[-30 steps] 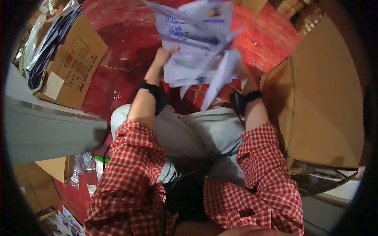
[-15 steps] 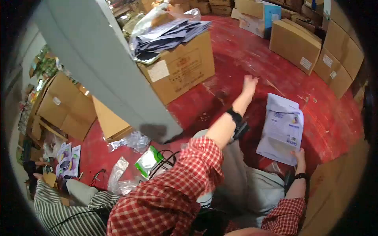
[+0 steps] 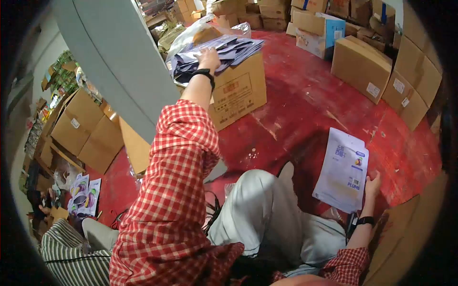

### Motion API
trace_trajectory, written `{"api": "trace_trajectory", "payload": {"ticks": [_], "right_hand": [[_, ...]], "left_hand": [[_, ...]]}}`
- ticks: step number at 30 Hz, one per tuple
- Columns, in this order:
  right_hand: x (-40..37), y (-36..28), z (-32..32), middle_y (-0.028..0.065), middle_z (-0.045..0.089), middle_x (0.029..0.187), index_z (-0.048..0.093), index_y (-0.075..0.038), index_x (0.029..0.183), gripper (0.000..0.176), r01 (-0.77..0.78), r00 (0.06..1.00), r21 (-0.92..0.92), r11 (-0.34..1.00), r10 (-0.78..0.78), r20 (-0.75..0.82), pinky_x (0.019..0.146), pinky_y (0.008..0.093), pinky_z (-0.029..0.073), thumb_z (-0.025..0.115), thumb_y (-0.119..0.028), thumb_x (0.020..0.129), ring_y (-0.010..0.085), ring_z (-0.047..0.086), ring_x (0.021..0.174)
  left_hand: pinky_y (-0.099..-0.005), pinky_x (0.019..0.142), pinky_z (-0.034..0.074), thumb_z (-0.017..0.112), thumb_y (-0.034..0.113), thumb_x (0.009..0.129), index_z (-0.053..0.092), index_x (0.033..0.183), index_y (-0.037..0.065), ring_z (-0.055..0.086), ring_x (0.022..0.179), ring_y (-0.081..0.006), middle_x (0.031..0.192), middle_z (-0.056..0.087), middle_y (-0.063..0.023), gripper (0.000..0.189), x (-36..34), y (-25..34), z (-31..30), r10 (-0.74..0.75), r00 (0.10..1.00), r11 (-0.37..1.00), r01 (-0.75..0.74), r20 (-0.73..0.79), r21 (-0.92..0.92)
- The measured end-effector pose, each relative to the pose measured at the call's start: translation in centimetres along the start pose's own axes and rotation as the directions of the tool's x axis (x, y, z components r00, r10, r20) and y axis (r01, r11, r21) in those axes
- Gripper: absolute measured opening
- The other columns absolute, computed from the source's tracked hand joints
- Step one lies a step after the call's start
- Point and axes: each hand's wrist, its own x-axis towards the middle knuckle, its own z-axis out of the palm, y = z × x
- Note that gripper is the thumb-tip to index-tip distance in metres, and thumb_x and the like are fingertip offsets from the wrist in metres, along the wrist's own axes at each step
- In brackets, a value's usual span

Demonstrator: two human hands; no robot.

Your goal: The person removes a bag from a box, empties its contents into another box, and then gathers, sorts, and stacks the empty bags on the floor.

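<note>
Pouches (image 3: 241, 49) lie under the left hand (image 3: 208, 59), plums pouch (image 3: 341, 167) beside right hand (image 3: 373, 185), both grips unclear.

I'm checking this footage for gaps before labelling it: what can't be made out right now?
All in the head view:
Fine print on the PLUMS pouch: too small.
Inside of the printed carton: hidden by the flat bags on top.
Grip of the left hand: partly hidden by the hand itself.
Near right carton: cut off by the dark lens rim.

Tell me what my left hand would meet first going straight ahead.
Probably the flat, purple-grey packets piled atop the brown cardboard box; your left hand is over them, contact unclear.
</note>
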Motion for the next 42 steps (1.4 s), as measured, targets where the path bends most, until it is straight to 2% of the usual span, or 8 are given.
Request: {"api": "trace_trajectory", "payload": {"ticks": [7,11,13,15,21,27,35,42], "right_hand": [[-0.2,-1.6,1.5,0.0204,0.050,0.110,0.046,-0.003,0.114,0.043,0.148,0.988,0.064,0.987,-0.150,0.030,0.087,0.0407,0.038,0.058,-0.008,0.074,0.0352,0.047,0.103],[-0.7,-3.8,0.9,0.0193,0.052,0.107,0.046,-0.006,0.114,0.041,0.134,0.978,0.015,0.991,-0.134,0.159,0.083,0.0408,0.041,0.057,-0.009,0.074,0.0355,0.051,0.097],[-1.0,-5.4,1.2,0.0173,0.053,0.106,0.046,-0.008,0.114,0.040,0.157,0.969,-0.005,0.988,-0.153,0.192,0.080,0.0410,0.043,0.056,-0.011,0.075,0.0344,0.053,0.094],[-1.3,-5.4,1.9,0.0147,0.055,0.104,0.046,-0.010,0.115,0.040,0.221,0.952,-0.022,0.975,-0.211,0.221,0.077,0.0412,0.044,0.056,-0.013,0.076,0.0330,0.055,0.092],[-2.1,-8.3,0.8,0.0118,0.055,0.105,0.046,-0.009,0.116,0.040,0.220,0.914,-0.051,0.974,-0.188,0.359,0.075,0.0399,0.045,0.056,-0.015,0.077,0.0298,0.057,0.088],[-2.1,-7.8,1.4,0.0133,0.060,0.091,0.051,-0.008,0.112,0.039,0.341,0.917,-0.002,0.940,-0.332,0.221,0.066,0.0332,0.048,0.061,-0.008,0.074,0.0240,0.061,0.072],[-2.0,-8.7,0.1,0.0146,0.060,0.093,0.050,-0.007,0.112,0.035,0.334,0.902,0.137,0.933,-0.358,0.240,0.067,0.0348,0.047,0.058,-0.010,0.078,0.0264,0.061,0.075],[3.9,-8.9,-0.9,0.0160,0.060,0.091,0.050,-0.006,0.111,0.033,0.288,0.903,0.218,0.932,-0.340,0.262,0.069,0.0367,0.046,0.057,-0.012,0.079,0.0279,0.060,0.079]], "left_hand": [[-0.0707,0.091,0.011,0.053,0.016,0.073,0.040,0.125,0.014,0.033,0.123,-0.0317,0.128,0.042,-0.0126,0.054,4.1,-1.7,2.3,-0.035,0.998,0.998,0.033,0.043,0.055],[-0.0508,0.091,0.035,0.049,0.015,0.075,0.045,0.119,0.004,0.052,0.104,-0.0331,0.109,0.056,-0.0181,0.046,8.3,-3.5,6.6,0.080,0.985,0.986,-0.056,0.151,-0.157],[-0.0421,0.083,0.043,0.047,0.012,0.076,0.044,0.117,0.003,0.054,0.100,-0.0335,0.108,0.055,-0.0218,0.042,6.4,-4.1,5.8,0.078,0.976,0.997,-0.074,0.203,-0.028],[-0.0434,0.078,0.045,0.041,0.008,0.080,0.045,0.114,0.002,0.055,0.096,-0.0335,0.102,0.057,-0.0227,0.035,11.1,-7.9,12.6,0.154,0.982,0.985,-0.143,0.113,-0.097],[-0.0409,0.072,0.048,0.041,0.008,0.081,0.061,0.087,0.000,0.059,0.086,-0.0342,0.093,0.059,-0.0221,0.022,7.9,-6.1,8.1,0.210,0.974,0.978,-0.209,-0.081,0.020],[-0.0389,0.071,0.049,0.045,0.009,0.078,0.062,0.084,0.003,0.062,0.082,-0.0291,0.088,0.062,-0.0169,0.019,8.2,-3.5,3.9,0.341,0.884,0.939,-0.306,-0.321,0.155],[-0.0411,0.066,0.050,0.046,0.009,0.078,0.063,0.086,0.002,0.062,0.082,-0.0307,0.088,0.062,-0.0173,0.020,4.5,1.1,-6.6,0.347,0.764,0.925,-0.373,-0.543,0.066],[-0.0437,0.068,0.048,0.052,0.010,0.072,0.060,0.088,0.008,0.060,0.080,-0.0334,0.085,0.061,-0.0156,0.018,3.8,14.7,-7.3,0.591,0.743,0.795,-0.601,-0.312,0.074]]}}
